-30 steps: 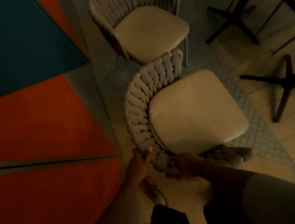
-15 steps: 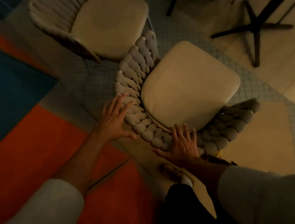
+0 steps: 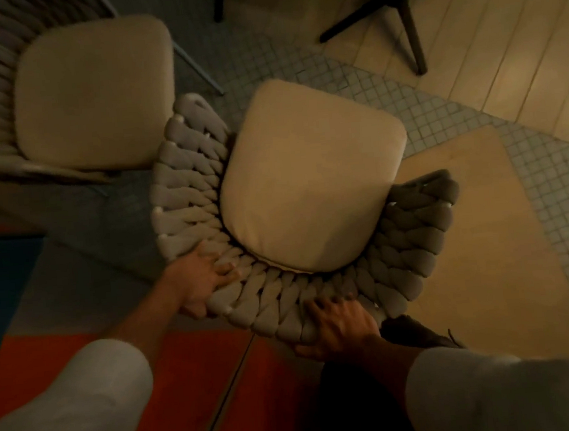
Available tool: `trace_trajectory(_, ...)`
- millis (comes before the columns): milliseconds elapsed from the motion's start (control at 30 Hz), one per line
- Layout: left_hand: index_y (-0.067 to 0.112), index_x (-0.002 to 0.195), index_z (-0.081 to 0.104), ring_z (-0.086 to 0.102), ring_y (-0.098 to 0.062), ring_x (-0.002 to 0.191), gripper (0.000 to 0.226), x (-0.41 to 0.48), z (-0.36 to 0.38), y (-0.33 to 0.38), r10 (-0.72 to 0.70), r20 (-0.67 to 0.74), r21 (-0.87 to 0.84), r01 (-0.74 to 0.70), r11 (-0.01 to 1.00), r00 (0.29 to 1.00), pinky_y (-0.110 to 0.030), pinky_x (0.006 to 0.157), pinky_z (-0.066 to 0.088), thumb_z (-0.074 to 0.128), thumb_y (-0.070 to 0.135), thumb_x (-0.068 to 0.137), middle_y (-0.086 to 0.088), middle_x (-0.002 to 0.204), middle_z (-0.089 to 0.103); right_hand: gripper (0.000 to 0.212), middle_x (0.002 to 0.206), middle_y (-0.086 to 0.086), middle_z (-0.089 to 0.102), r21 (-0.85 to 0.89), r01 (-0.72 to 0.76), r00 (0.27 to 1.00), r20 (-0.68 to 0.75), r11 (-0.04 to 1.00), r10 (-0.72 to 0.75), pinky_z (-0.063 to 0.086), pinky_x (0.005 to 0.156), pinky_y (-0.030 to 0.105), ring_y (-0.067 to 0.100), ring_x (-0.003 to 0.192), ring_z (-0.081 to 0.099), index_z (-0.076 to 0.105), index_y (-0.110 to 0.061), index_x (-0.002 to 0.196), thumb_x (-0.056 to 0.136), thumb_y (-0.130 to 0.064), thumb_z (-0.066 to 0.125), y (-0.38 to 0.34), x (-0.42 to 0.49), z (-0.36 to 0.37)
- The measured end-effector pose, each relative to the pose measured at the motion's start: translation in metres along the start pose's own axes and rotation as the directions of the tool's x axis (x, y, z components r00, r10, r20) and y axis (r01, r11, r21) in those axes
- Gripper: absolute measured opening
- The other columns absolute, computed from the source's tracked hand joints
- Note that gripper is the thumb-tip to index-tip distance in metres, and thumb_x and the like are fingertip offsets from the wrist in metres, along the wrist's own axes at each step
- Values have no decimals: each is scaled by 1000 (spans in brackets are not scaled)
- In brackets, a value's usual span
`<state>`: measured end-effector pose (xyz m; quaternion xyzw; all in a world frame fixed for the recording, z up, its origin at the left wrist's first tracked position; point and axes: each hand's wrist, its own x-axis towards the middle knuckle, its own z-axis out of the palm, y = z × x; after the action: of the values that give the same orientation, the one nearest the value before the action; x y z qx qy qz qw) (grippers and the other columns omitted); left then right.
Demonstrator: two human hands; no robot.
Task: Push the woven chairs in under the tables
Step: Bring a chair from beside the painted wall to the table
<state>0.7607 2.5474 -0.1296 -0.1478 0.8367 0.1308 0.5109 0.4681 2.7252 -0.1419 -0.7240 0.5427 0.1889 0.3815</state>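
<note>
Because both hands grip the braided backrest (image 3: 277, 302) of the near woven chair (image 3: 311, 178), left hand (image 3: 206, 280) hooked over its rim and right hand (image 3: 337, 327) curled round it, a skewed shove across the mosaic floor (image 3: 438, 105) could knock it into the neighbouring woven chair (image 3: 93, 94) just beside it, or snag the counter's black cross-foot (image 3: 392, 10) ahead. Chair legs and countertop are out of view; dim blur obscures the fingertips.

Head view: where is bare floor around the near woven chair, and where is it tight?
Bare: tan panel right of the near chair; mosaic tiles between its front and the black table base. Tight: left, where the second chair crowds its woven back.
</note>
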Motion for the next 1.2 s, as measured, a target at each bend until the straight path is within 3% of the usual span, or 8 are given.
trace_trajectory(133, 33, 163, -8, 15, -35, 156, 109, 0, -4, -3, 31, 23, -37, -30, 999, 999, -66, 121, 5, 58, 65, 82, 1, 173, 8, 106, 141, 9, 57, -10, 11, 999, 35, 1000, -10, 33, 112, 59, 39, 123, 58, 45, -25, 146, 68, -97, 40, 6, 6, 6)
trace_trajectory(333, 33, 163, -8, 17, -35, 155, 110, 4, 0, -8, 62, 28, -39, -60, 997, 998, -67, 121, 8, 61, 64, 82, 1, 173, 8, 97, 139, 9, 58, -34, 38, 999, 15, 999, -37, 37, 110, 55, 38, 120, 61, 46, -25, 144, 72, -90, 47, 7, 8, 1)
trace_trajectory(667, 32, 164, -3, 21, -34, 153, 105, -4, -8, -8, 73, 29, -33, -72, 997, 997, -65, 121, 13, 59, 56, 83, 1, 172, 11, 89, 119, 3, 69, -113, 65, 994, -79, 991, -74, 47, 94, 46, 35, 106, 68, 55, -27, 129, 72, -94, 44, 3, 3, -5)
trace_trajectory(867, 40, 162, 14, 27, -28, 152, 93, -17, -24, -22, -32, -36, -104, 28, 994, 999, -47, 122, 22, 59, 56, 82, 8, 169, 22, 77, 114, 0, 71, -137, -6, 991, -135, 991, -13, 50, 78, 38, 34, 104, 70, 56, -31, 125, 76, -91, 50, -3, 9, -29)
trace_trajectory(1000, 41, 158, 30, 34, -25, 149, 88, -16, -40, -46, -183, -108, -179, 162, 970, 977, -42, 118, 29, 64, 53, 77, 10, 163, 35, 71, 121, -1, 68, -132, -65, 980, -194, 989, 38, 49, 83, 38, 31, 113, 67, 58, -33, 131, 80, -83, 54, 6, 27, -61)
trace_trajectory(1200, 43, 150, 40, 49, -21, 136, 87, 1, -58, -74, -207, -173, -214, 168, 962, 963, -40, 109, 41, 54, 56, 65, 9, 149, 53, 85, 111, 0, 72, -135, -83, 965, -259, 987, 45, 52, 85, 38, 29, 107, 69, 66, -30, 119, 68, -87, 29, 27, 53, -91)
